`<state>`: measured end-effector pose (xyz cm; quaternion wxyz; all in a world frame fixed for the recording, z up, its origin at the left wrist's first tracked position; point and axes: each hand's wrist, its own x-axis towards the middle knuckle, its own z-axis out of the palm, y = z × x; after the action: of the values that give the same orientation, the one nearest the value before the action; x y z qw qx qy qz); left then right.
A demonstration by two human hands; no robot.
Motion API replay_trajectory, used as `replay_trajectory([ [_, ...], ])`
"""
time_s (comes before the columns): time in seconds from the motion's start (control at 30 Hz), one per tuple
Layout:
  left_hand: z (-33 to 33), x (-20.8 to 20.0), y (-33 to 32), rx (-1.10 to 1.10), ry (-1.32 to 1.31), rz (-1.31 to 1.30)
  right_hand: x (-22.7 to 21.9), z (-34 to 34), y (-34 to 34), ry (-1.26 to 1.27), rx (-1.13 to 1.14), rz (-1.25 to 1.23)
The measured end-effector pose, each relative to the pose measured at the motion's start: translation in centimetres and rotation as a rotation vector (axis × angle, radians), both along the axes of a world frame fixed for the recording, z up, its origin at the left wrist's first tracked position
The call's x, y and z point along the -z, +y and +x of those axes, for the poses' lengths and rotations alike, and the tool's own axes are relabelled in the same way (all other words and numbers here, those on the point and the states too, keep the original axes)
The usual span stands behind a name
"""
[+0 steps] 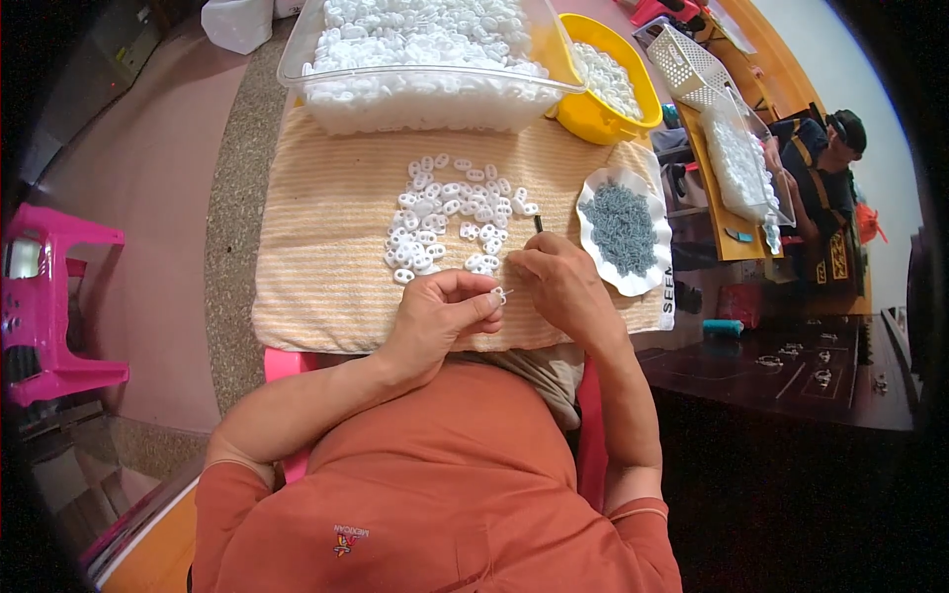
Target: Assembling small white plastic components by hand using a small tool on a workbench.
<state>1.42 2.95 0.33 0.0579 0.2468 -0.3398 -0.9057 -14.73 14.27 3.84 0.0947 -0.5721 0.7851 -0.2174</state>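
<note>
My left hand (445, 318) pinches a small white plastic piece (497, 294) between thumb and fingertips, just above the near part of the towel. Close on its right, my right hand (568, 287) has its fingers curled round a slim black-ended tool (538, 224), whose end sticks up past the knuckles. What kind of tool it is I cannot make out. Beyond both hands lies a loose cluster of white oval pieces with two holes (425, 206). Many tiny grey parts (623, 227) fill a white wavy-rimmed dish (597, 270) beside my right hand.
A striped towel (316, 227) covers the work surface. At its far side stand a clear tub (435, 79) heaped with white pieces and a yellow basin (603, 117). A pink stool (64, 296) is at left. A person (816, 168) sits at another table on the right.
</note>
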Motion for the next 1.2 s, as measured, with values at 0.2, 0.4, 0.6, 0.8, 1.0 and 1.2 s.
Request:
replay_trajectory([
  [0.2, 0.0, -0.2, -0.1, 0.002, 0.008, -0.025, 0.5, -0.3, 0.5, 0.021, -0.038, -0.011],
  [0.4, 0.0, -0.4, -0.1, 0.012, -0.036, -0.029, 0.6, -1.0, 1.0, -0.027, 0.015, 0.103],
  [0.6, -0.1, 0.3, -0.1, 0.011, -0.040, -0.035, 1.2, -1.2, 1.5, -0.145, 0.056, -0.030],
  [0.8, -0.1, 0.4, 0.1, -0.005, -0.031, -0.042, 2.2, -1.0, 2.8, -0.512, 0.101, -0.107],
  [1.0, -0.1, 0.4, -0.1, 0.009, -0.034, -0.039, 2.1, -0.2, 3.2, -0.851, 0.184, -0.090],
  [1.2, -0.1, 0.7, 0.1, -0.004, 0.001, -0.046, 2.5, 0.5, 3.1, -0.976, 0.200, -0.133],
])
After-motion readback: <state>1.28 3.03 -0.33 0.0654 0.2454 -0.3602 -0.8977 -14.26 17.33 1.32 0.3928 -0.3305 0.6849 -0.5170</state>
